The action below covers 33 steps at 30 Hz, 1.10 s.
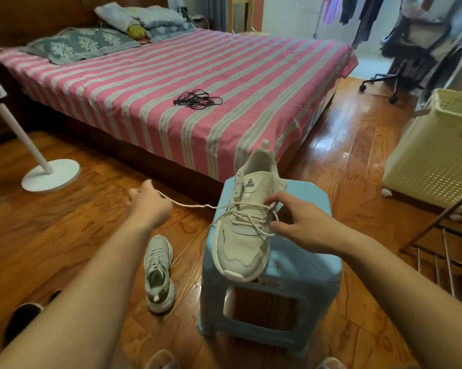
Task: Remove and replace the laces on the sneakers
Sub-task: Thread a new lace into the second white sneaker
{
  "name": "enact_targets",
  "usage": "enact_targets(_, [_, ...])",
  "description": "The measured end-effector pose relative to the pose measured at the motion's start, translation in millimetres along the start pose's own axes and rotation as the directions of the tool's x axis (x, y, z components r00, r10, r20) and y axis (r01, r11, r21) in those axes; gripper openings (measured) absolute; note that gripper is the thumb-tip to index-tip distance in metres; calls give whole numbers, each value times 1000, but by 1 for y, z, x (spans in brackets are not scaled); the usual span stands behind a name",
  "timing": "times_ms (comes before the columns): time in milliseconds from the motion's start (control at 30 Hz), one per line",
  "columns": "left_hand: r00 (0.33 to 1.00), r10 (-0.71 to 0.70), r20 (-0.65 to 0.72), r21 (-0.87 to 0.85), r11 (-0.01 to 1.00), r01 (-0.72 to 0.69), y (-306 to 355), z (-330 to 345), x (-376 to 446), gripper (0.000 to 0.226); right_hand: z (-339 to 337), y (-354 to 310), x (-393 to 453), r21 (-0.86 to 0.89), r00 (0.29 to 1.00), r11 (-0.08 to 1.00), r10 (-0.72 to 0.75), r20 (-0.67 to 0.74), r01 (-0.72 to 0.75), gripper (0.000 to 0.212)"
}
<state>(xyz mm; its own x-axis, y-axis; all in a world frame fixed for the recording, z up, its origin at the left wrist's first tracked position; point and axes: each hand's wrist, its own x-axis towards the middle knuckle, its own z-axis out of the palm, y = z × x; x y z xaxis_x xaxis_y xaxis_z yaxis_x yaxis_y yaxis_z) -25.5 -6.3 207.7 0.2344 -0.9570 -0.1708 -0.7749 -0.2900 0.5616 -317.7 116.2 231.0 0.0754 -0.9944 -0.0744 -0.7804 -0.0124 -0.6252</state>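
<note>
While the white sneaker (247, 222) rests toe-toward-camera on the blue plastic stool (299, 283), the left hand (150, 203) grips the white lace (195, 205) in curled fingers, stretched taut out to the left. The right hand (301, 222) appears to pinch the lacing at the eyelets. A second sneaker (158, 272) lies on the wooden floor (65, 235); black laces (196, 99) sit on the striped bed (150, 83).

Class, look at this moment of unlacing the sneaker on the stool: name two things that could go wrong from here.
1. The left hand pulls the white lace sideways while the sneaker overhangs the blue stool; only the right hand steadies it, so it may slide off.
2. Loose crossings by the right hand's fingers could snag into a knot.
</note>
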Motion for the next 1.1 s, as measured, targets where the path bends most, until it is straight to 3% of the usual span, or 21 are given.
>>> enact_targets(33, [980, 194, 51, 31, 980, -196, 12, 8, -6, 62, 3, 0, 1, 12, 1000, 1000, 2, -5, -2, 37])
enact_targets(100, [839, 500, 212, -138, 866, -481, 38, 17, -28, 47, 6, -1, 4, 35, 999, 999, 12, -34, -11, 32])
enact_targets(167, [691, 637, 342, -248, 770, -587, 49, 26, -48, 36, 8, -4, 7, 88, 997, 996, 28, -69, -22, 22])
enact_targets(200, [673, 666, 323, -227, 745, -628, 50, 30, -52, 31, 7, -5, 7, 101, 996, 995, 30, -83, -22, 16])
enact_targets(267, [682, 683, 260, -196, 729, -656, 49, 30, -52, 23, 6, -9, 8, 92, 992, 996, 16, -121, -5, 16])
enact_targets(500, [647, 640, 415, -354, 769, -533, 52, 18, -50, 9, 3, 0, 11, -48, 986, 998, -45, -162, 37, 47])
enact_targets(567, [681, 620, 390, -408, 779, -476, 45, 2, -40, 8, -4, 2, 11, -67, 983, 997, -42, -176, 30, 52])
enact_targets(633, [745, 607, 277, -305, 791, -530, 33, -13, -24, 9, -12, 5, 10, -43, 981, 999, -23, -190, 15, 53])
enact_targets(733, [748, 643, 164, 3, 758, -652, 21, -20, -17, 10, -15, 8, 9, 1, 985, 1000, -16, -173, 17, 51])
enact_targets(833, [790, 546, 278, -7, 824, -567, 24, -8, -25, 14, -14, 5, 9, -43, 981, 998, -48, -186, 41, 52])
enact_targets(900, [796, 471, 382, -162, 881, -444, 28, -2, -34, 15, -15, 6, 9, -66, 979, 997, -56, -194, 44, 54])
enact_targets(967, [812, 443, 381, -350, 881, -317, 30, 4, -42, 14, -17, 9, 8, -93, 977, 994, -67, -202, 49, 56])
enact_targets(1033, [853, 404, 331, -611, 780, -132, 35, 10, -52, 13, -16, 12, 7, -113, 974, 992, -84, -213, 60, 56])
enact_targets(1100, [865, 353, 357, -855, 496, 150, 49, 10, -62, 11, -14, 13, 8, -119, 970, 991, -93, -224, 68, 54])
